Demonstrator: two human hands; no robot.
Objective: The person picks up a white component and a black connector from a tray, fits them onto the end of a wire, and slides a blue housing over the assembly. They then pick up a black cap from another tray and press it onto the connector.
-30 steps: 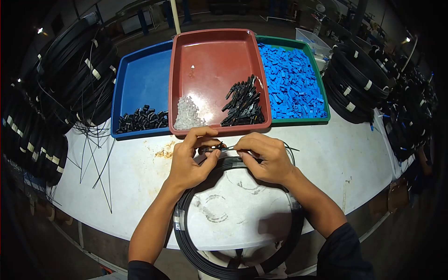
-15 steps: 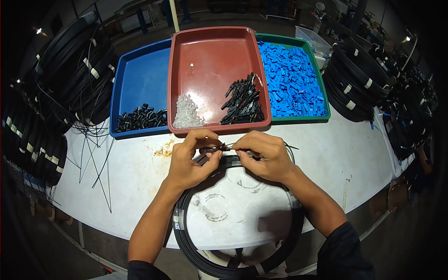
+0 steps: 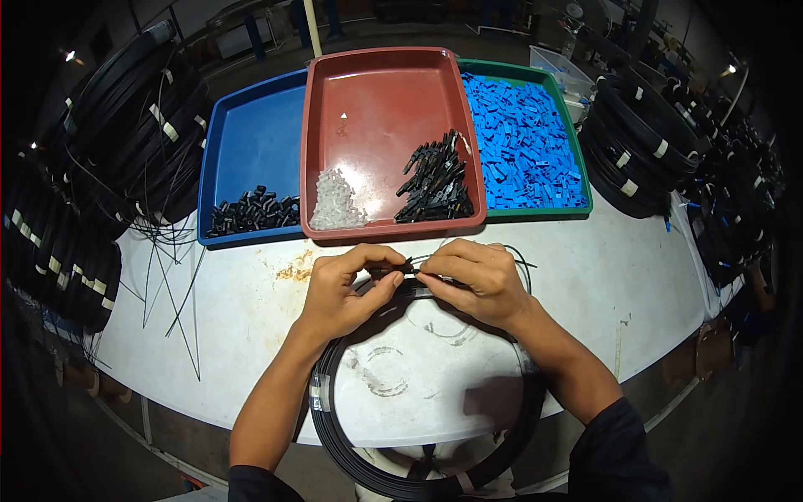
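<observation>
Above the far side of a coil of black cable (image 3: 329, 418), both hands meet fingertip to fingertip. My left hand (image 3: 347, 289) pinches a small dark connector piece (image 3: 408, 269) between thumb and forefinger. With thumb and fingers closed, my right hand (image 3: 481, 280) grips the thin black cable right at the connector's end. Part of the connector is hidden by the fingers. A loop of the cable (image 3: 520, 258) comes out behind the right hand, with its free end pointing right. The coil rests on the white table (image 3: 234, 309) and hangs over its front edge.
Past the hands stand a blue tray (image 3: 251, 109) with black parts, a red tray (image 3: 385, 92) with clear sleeves and black connectors, and a green tray (image 3: 584, 188) full of blue clips. Cable coils (image 3: 142, 125) pile up at left, more coils (image 3: 640, 151) at right.
The right hand has shifted slightly, its fingers now lower and tighter against the left fingertips. The left forefinger has come down a little. The cable loop behind the right hand has moved up.
</observation>
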